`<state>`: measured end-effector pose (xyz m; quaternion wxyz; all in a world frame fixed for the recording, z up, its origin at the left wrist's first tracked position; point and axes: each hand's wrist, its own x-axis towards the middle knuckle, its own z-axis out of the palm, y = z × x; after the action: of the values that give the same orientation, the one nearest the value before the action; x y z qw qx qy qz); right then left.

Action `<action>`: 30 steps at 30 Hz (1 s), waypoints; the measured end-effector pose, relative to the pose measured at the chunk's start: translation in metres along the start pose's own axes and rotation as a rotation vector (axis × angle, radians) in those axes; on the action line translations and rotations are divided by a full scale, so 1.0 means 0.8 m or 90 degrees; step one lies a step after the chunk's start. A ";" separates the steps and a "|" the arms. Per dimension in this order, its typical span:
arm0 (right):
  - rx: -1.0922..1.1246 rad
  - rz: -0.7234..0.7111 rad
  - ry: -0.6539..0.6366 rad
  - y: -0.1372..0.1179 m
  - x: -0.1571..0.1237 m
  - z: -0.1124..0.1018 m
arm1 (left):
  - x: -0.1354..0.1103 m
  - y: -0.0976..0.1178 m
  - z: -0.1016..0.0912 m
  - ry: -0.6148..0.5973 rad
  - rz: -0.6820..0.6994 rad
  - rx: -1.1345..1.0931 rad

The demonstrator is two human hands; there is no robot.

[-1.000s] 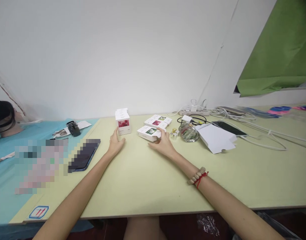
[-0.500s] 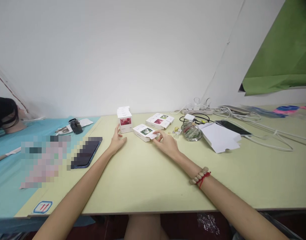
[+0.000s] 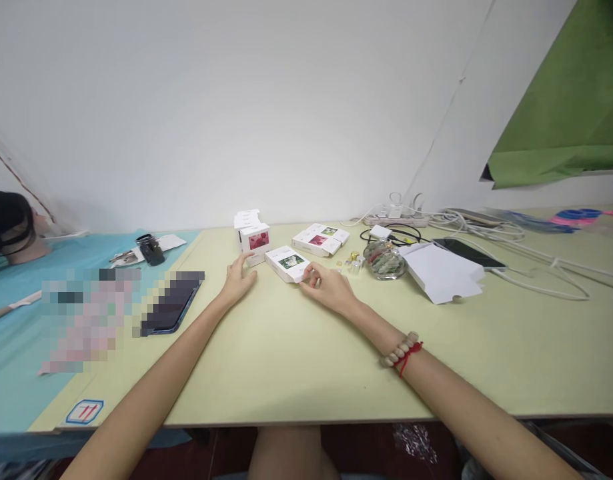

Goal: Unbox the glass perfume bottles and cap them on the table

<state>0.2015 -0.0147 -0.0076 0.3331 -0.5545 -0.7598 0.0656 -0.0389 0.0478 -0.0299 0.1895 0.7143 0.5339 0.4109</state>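
A flat white box (image 3: 285, 261) with a white-flower picture lies on the table between my hands. My right hand (image 3: 330, 287) has its fingers closed at the box's near right end, where they cover the end flap. Just left of it, a white box with a red-flower picture (image 3: 259, 244) stands upright at the front of a row of similar white boxes (image 3: 247, 217). My left hand (image 3: 239, 279) rests below that standing box, fingers apart and holding nothing; its fingertips are close to the box's lower edge, and contact is unclear.
Behind lie more flat white boxes (image 3: 320, 239). To the right are small gold and silver caps (image 3: 355, 261), a clear bag of greenish things (image 3: 385, 260), an open white carton (image 3: 443, 272) and cables (image 3: 561, 267). A phone (image 3: 173, 307) and dark jar (image 3: 150, 249) are left.
The flap at the right end of the flat box no longer sticks out, and my right fingers have curled there. The front standing box has turned slightly; my left hand has shifted a little right.
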 end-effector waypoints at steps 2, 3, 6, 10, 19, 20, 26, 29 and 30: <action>0.005 -0.043 -0.002 -0.002 -0.002 -0.001 | -0.001 0.002 -0.002 -0.023 0.012 0.029; 0.010 -0.067 -0.001 -0.004 -0.002 -0.002 | -0.001 0.004 -0.003 -0.031 0.016 0.041; 0.018 -0.124 0.002 -0.008 -0.005 -0.004 | -0.002 0.006 -0.004 -0.046 0.008 0.061; 0.001 -0.183 0.015 -0.009 -0.005 -0.004 | 0.000 0.004 -0.003 -0.051 -0.022 0.041; -0.036 -0.233 -0.068 0.002 -0.003 0.002 | 0.000 0.001 -0.004 -0.069 -0.045 0.010; -0.040 -0.226 -0.081 0.003 -0.003 0.002 | 0.000 0.002 -0.004 -0.072 -0.043 0.020; -0.097 -0.150 -0.101 0.012 -0.002 0.007 | -0.003 0.007 -0.005 -0.092 -0.022 0.073; -0.127 -0.112 -0.087 0.017 -0.001 0.009 | -0.004 0.009 -0.004 -0.080 -0.011 0.096; -0.134 -0.104 -0.086 0.018 -0.001 0.010 | -0.004 0.009 -0.004 -0.078 -0.009 0.105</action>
<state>0.2089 -0.0078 -0.0208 0.2254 -0.5173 -0.8256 -0.0046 -0.0372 0.0419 -0.0241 0.1650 0.7476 0.5582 0.3198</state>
